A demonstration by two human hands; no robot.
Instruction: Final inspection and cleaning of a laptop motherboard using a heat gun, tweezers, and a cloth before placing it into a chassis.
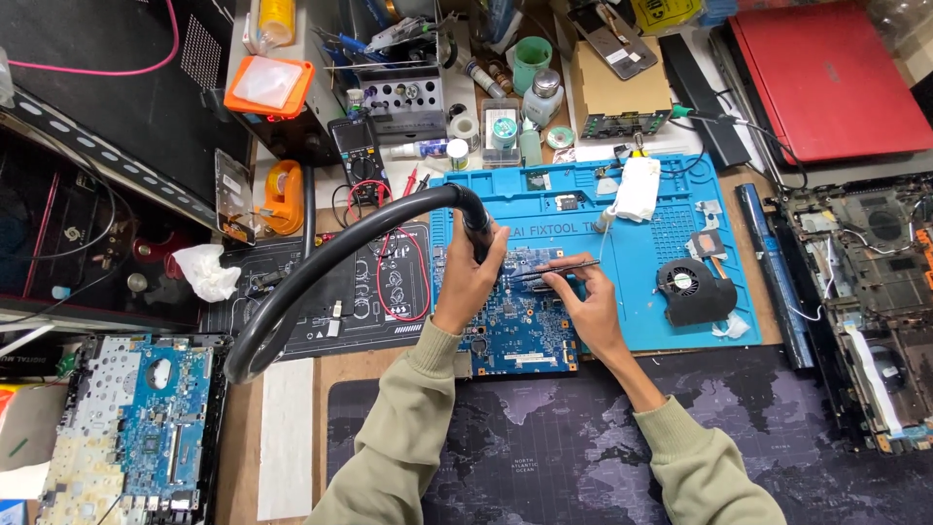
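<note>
Centrally: blue rectangular circuit board (520, 326) lying on blue silicone work mat (671, 243); left hand (469, 277) clenching black hose nozzle (475, 222) over board; right hand (583, 301) pinching slim metal tweezers (554, 272) above board.

Black hose (321, 262) blocks left, fan (692, 288) right, dark mat (544, 437) free

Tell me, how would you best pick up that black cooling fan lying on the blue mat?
Probably by the fan's round black housing, pinched across its outer edges from above. It lies flat on the blue mat, so the rim is exposed; avoid the central blades.
</note>
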